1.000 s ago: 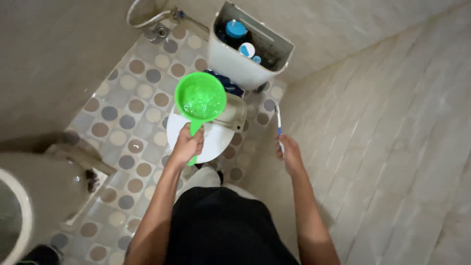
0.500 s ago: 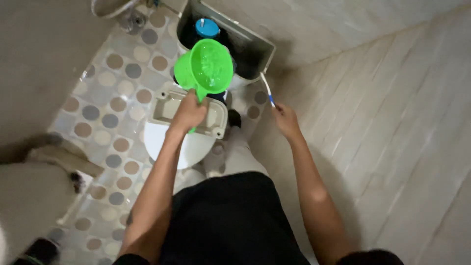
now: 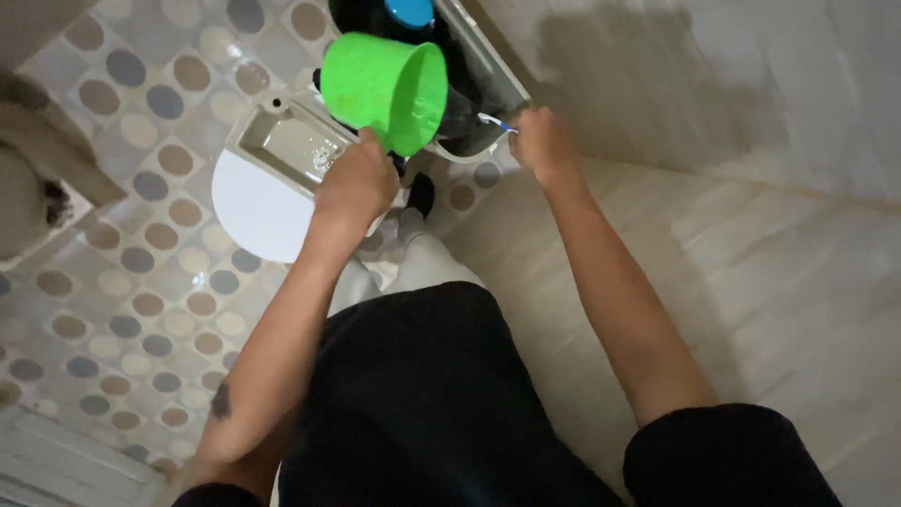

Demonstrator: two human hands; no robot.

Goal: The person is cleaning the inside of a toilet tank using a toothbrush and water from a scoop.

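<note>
My left hand (image 3: 355,183) closed round handle of bright green plastic dipper (image 3: 387,88), tipped on side over open white toilet cistern (image 3: 488,89). My right hand (image 3: 542,141) closed on thin white-and-blue brush (image 3: 496,122) at cistern rim. Cistern lid (image 3: 291,141) rests upturned on white toilet seat cover (image 3: 253,202)

Home bathroom, open toilet cistern (image 3: 488,89), white toilet lid (image 3: 253,211), dotted floor tiles (image 3: 141,244), tiled wall (image 3: 751,94)
</note>
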